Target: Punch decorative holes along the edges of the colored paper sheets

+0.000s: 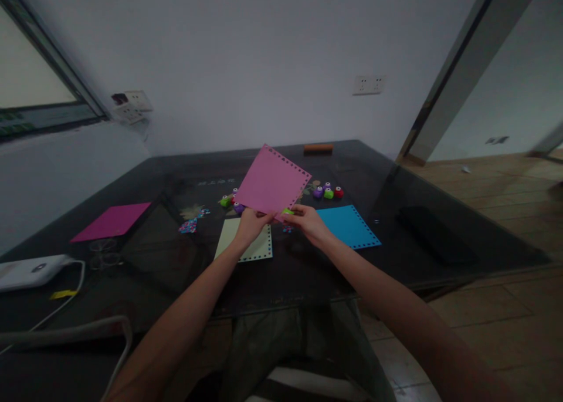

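Observation:
My left hand [251, 225] is closed on the lower corner of a pink sheet of paper [270, 182], held up over the table with a row of punched holes along its upper right edge. My right hand [308, 221] grips a small green craft punch [288, 212] at the sheet's lower right corner; fingers hide part of it. Below the hands lie a pale yellow sheet [226, 237] with holes along its right and lower edges and a blue sheet [347, 226] with holes down its right side. Small punched-out bits [288, 229] lie between them.
More punches in purple, green and red [328, 193] stand behind the blue sheet; others [226, 201] sit partly behind the pink sheet. Loose paper bits [188, 226], a magenta sheet [112, 221] and a white power strip [33, 272] are at left. A brown roll [318, 148] lies at the back.

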Demonstrator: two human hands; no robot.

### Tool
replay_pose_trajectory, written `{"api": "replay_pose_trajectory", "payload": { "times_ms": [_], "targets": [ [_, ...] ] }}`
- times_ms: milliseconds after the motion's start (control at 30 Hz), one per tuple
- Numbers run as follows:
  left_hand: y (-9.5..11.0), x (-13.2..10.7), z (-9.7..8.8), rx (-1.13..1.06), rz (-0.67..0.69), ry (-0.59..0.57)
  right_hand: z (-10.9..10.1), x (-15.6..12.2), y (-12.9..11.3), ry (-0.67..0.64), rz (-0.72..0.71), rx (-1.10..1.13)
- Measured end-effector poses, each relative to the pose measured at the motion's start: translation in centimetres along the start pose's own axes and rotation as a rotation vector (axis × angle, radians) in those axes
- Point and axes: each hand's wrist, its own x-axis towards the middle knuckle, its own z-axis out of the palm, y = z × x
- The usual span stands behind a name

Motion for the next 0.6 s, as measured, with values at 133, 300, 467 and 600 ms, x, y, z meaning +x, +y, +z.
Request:
{"api": "replay_pose_trajectory", "payload": {
  "times_ms": [133, 300, 467, 600],
  "targets": [
    [0.5, -0.2, 0.1, -0.027, -0.022, 0.01, 0.0, 0.0, 0.0, 0.009, -0.004, 0.001],
    [0.6, -0.3, 0.0, -0.019, -0.017, 0.007, 0.1, 0.0, -0.1, 0.011, 0.001, 0.001],
    [-0.1, 0.0, -0.1, 0.009, 0.007, 0.0, 0.0, 0.0, 0.0, 0.017, -0.008, -0.021],
    [-0.5, 0.2, -0.1, 0.004, 0.013, -0.005, 0.0, 0.0, 0.0, 0.008, -0.017, -0.026]
  ]
}}
